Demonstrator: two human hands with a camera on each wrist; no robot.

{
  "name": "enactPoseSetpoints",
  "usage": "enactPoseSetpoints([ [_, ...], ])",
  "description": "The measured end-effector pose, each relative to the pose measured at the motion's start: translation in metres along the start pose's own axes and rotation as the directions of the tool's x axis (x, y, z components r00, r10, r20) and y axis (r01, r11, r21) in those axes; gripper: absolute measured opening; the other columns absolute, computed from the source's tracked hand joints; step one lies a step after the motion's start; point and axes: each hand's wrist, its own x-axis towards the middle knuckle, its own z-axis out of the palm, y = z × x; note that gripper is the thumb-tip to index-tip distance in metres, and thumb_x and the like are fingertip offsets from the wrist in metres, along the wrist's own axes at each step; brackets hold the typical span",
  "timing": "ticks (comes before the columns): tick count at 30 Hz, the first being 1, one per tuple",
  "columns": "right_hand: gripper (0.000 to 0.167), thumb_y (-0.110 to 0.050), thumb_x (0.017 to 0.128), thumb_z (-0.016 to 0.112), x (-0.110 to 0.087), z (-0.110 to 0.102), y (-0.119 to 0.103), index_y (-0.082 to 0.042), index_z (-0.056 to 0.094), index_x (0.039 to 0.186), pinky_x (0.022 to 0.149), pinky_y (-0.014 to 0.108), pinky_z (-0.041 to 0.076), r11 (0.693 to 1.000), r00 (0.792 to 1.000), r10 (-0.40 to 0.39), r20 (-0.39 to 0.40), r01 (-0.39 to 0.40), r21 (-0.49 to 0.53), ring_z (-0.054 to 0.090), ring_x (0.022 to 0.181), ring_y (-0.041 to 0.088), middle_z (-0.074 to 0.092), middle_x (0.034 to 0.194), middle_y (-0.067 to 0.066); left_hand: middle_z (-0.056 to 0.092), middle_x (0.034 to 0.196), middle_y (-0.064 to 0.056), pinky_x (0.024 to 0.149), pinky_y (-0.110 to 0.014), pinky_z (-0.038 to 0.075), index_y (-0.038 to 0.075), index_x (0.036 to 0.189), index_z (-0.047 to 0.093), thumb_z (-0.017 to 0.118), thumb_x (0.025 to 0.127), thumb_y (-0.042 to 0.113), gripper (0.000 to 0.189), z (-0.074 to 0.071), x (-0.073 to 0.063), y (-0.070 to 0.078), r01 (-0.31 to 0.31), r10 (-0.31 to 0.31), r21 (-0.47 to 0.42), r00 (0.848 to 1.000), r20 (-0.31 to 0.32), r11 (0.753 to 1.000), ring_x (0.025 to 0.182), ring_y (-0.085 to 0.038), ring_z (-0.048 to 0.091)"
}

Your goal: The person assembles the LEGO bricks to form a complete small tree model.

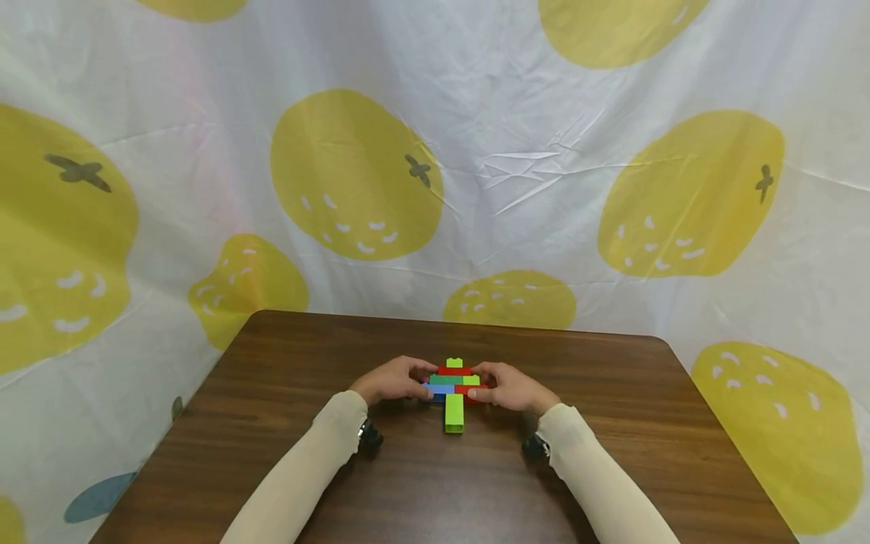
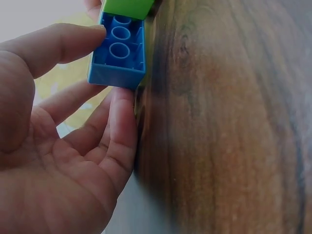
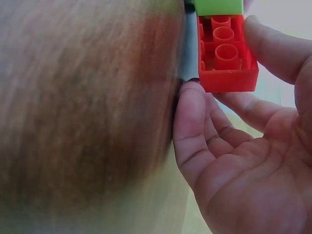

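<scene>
A tree-like build of toy building bricks (image 1: 445, 380) is between both hands at the middle of the table. Red, teal, blue and lime bricks form its layers, and a lime stem (image 1: 454, 412) points toward me. My left hand (image 1: 394, 378) grips its left side, thumb on a blue brick (image 2: 117, 75) whose hollow underside shows in the left wrist view. On the other side, my right hand (image 1: 511, 387) holds the end of a red brick (image 3: 229, 82), fingers behind and thumb in front. Whether the build touches the tabletop, I cannot tell.
The brown wooden table (image 1: 272, 483) has rounded far corners. Behind it hangs a white cloth (image 1: 503, 181) printed with yellow fruit. Dark wrist cameras (image 1: 370, 438) are strapped over the cream sleeves (image 1: 306, 461).
</scene>
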Motion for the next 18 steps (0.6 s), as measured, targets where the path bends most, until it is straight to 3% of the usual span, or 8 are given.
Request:
enactPoseSetpoints([
  [6,0.057,-0.035,0.098,0.076,0.0002,0.0008,-0.001,-0.001,0.06,0.14,0.072,0.034,0.055,0.999,1.0,0.02,-0.014,-0.021,-0.037,0.063,0.076,0.018,0.068,0.102,0.007,0.07,0.131,-0.009,0.077,-0.031,0.057,0.014,0.145,0.065,0.085,0.09,0.027,0.06,0.0001,0.0013,-0.0033,-0.008,0.009,-0.014,1.0,0.006,1.0,0.096,-0.018,0.064],
  [13,0.053,-0.038,0.096,0.077,0.0011,-0.0001,-0.0025,-0.002,0.066,0.133,0.083,0.034,0.051,0.99,0.999,0.01,-0.038,-0.015,-0.141,0.06,0.091,0.017,0.07,0.107,0.004,0.069,0.132,-0.011,0.071,-0.031,0.055,0.018,0.145,0.066,0.084,0.092,0.023,0.056,0.0011,0.0014,-0.0032,-0.023,0.023,-0.018,1.0,0.003,1.0,0.087,-0.018,0.062],
  [18,0.056,-0.037,0.096,0.077,0.0009,-0.0005,-0.0021,0.0,0.065,0.136,0.081,0.034,0.051,0.99,0.999,0.003,-0.037,-0.008,-0.144,0.06,0.089,0.017,0.069,0.106,0.004,0.069,0.131,-0.01,0.072,-0.031,0.056,0.017,0.145,0.066,0.083,0.092,0.022,0.056,0.0021,-0.0007,-0.0017,-0.017,0.017,-0.005,1.0,-0.007,1.0,0.089,-0.018,0.063],
])
